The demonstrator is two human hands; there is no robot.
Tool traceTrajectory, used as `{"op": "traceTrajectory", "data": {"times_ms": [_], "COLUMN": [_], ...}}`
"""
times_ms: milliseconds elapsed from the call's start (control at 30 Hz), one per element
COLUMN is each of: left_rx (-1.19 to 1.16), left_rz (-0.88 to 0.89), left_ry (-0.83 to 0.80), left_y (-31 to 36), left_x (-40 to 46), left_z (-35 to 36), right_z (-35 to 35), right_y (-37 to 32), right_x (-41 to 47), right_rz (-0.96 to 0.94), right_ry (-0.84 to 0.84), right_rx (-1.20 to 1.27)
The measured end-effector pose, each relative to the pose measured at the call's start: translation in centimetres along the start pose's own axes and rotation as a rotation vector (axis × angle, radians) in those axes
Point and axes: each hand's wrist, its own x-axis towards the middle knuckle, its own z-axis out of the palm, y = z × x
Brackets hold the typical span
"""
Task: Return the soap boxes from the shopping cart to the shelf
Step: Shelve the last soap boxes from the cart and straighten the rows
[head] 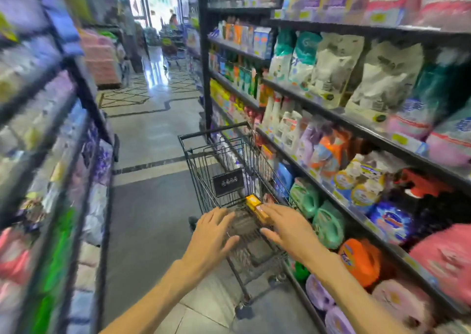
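Note:
A black wire shopping cart [204,160] stands in the aisle, close against the right-hand shelf [356,127]. Two yellow-orange soap boxes [256,206] lie in the cart's near upper part. My left hand [216,231] hovers over the cart's near edge with its fingers spread and nothing in it. My right hand [288,228] reaches in beside the soap boxes, its fingertips at or just short of the nearer box, fingers apart. The picture is blurred by motion.
The right shelf holds detergent bottles, pouches and an orange jug [359,259] low down. Another packed shelf [51,155] lines the left. The tiled aisle floor [150,140] runs ahead to a far cart and a person near the bright doorway [163,2].

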Motion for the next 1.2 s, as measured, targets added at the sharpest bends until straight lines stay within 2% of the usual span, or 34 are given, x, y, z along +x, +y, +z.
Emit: {"op": "traceTrajectory", "data": {"times_ms": [267,467,600,767,933,1200], "left_rx": [0.060,0.088,0.116,0.097,0.039,-0.086], "left_rz": [-0.105,-0.135,-0.090,-0.004,0.196,0.495], "left_ry": [-0.005,-0.044,-0.072,-0.177,-0.331,-0.599], "left_y": [-10.4,-16.7,-20.6,-23.5,-24.4,-26.3], "left_x": [6.0,14.9,21.8,30.2,39.4,50.3], "left_z": [0.1,1.1,2.5,6.6,12.9,25.2], "right_z": [6.9,10.4,12.9,16.2,18.8,24.4], "right_y": [-0.5,3.4,7.4,12.4,18.4,22.5], "right_x": [14.5,24.9,30.7,34.3,34.5,32.5], "right_rz": [-0.098,-0.096,-0.091,0.090,0.294,0.808], "right_ry": [-0.103,-0.145,-0.118,-0.195,-0.205,-0.240], "right_rx": [0.003,0.055,0.022,0.015,-0.043,-0.007]}}
